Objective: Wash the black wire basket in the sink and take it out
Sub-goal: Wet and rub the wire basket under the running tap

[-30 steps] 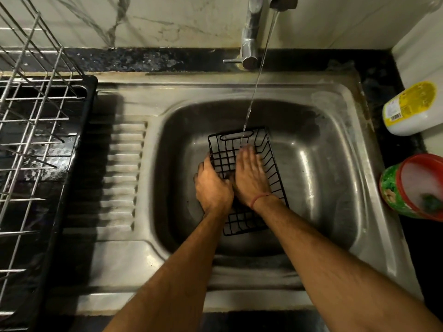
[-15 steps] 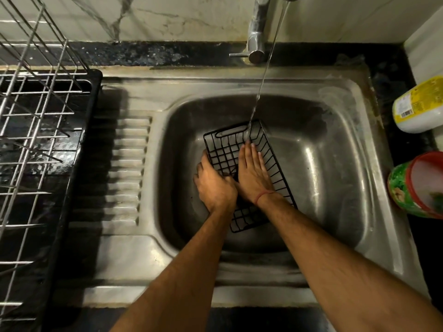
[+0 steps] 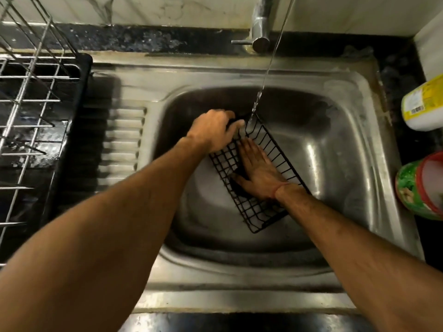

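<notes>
The black wire basket [image 3: 255, 212] lies diagonally in the steel sink [image 3: 359, 99], its far end raised toward the tap. My left hand [image 3: 212, 133] grips that far end's rim from the left. My right hand [image 3: 260, 172] lies flat inside the basket, palm down on the mesh, fingers straight and pointing up-left. A dark patch shows under its thumb; I cannot tell what it is. A thin water stream [image 3: 271, 63] falls from the faucet [image 3: 261, 32] onto the basket's far corner.
A metal dish rack [image 3: 31, 104] on a black tray fills the left side, beside the ribbed drainboard [image 3: 122, 140]. A white bottle with a yellow label [image 3: 424, 104] and a green tub with a red rim [image 3: 419, 185] stand on the right counter.
My left hand moved from the basket's left side up to its far end and took hold of it. The basket turned further diagonal with its far end lifted. My right hand stayed inside.
</notes>
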